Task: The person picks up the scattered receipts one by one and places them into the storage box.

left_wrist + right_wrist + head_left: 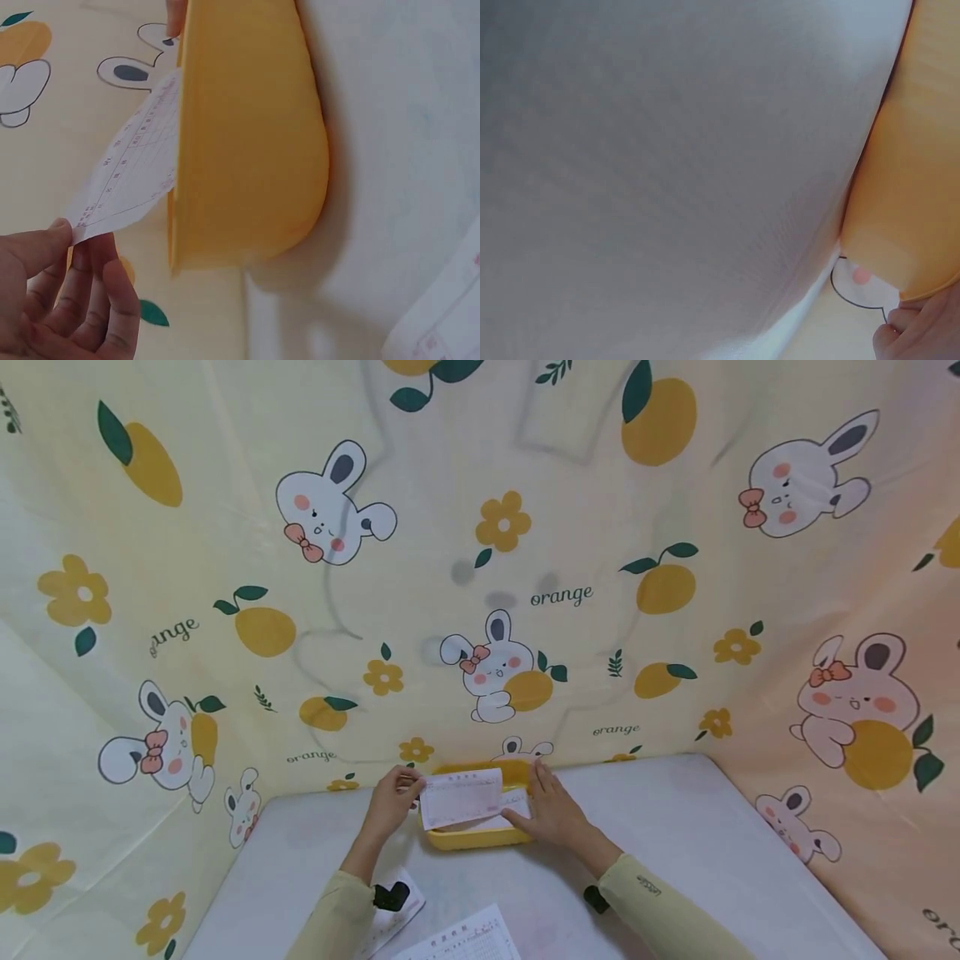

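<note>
A yellow plastic tub (480, 839) stands near the back edge of the table, with white printed slips (516, 802) inside. My left hand (393, 799) pinches the left edge of one printed paper slip (461, 797), thumb against fingers. That slip is raised at a tilt over the tub's left part; in the left wrist view the slip (135, 165) bends over the rim. At the tub's right rim, my right hand (553, 806) holds on, its thumb inside over the slips and its fingers along the rim. The right wrist view shows only part of these fingers (922, 330).
On the table (660, 835) near the front lie a printed form sheet (465, 939) and another paper (401, 914), partly under the left forearm. A patterned curtain (480, 568) with rabbits and oranges rises behind and at both sides.
</note>
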The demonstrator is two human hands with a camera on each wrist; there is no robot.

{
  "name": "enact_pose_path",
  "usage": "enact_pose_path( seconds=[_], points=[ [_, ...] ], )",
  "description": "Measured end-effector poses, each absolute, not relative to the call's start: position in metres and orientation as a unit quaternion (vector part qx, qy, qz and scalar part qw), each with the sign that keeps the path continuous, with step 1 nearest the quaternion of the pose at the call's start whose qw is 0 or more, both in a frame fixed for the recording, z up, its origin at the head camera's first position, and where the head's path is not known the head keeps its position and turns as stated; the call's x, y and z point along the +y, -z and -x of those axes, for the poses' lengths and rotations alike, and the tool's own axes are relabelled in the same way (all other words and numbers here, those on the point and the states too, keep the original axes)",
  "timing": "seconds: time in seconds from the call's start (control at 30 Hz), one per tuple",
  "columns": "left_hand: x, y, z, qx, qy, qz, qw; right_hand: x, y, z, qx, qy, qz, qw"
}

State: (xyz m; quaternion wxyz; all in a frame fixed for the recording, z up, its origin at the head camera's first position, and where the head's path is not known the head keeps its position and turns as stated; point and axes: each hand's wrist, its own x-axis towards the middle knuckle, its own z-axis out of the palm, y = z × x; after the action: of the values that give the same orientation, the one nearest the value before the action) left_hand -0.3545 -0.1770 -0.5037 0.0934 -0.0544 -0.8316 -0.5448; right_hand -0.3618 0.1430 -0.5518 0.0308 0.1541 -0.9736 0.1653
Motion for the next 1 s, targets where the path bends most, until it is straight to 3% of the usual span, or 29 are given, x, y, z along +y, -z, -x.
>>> enact_pose_path(
  seconds=[1.0],
  points=[
    [-0.155,0.51,0.351,-0.897,0.432,0.034,0.081,0.141,0.551,0.36,-0.975,-0.163,-0.149,0.025]
  ],
)
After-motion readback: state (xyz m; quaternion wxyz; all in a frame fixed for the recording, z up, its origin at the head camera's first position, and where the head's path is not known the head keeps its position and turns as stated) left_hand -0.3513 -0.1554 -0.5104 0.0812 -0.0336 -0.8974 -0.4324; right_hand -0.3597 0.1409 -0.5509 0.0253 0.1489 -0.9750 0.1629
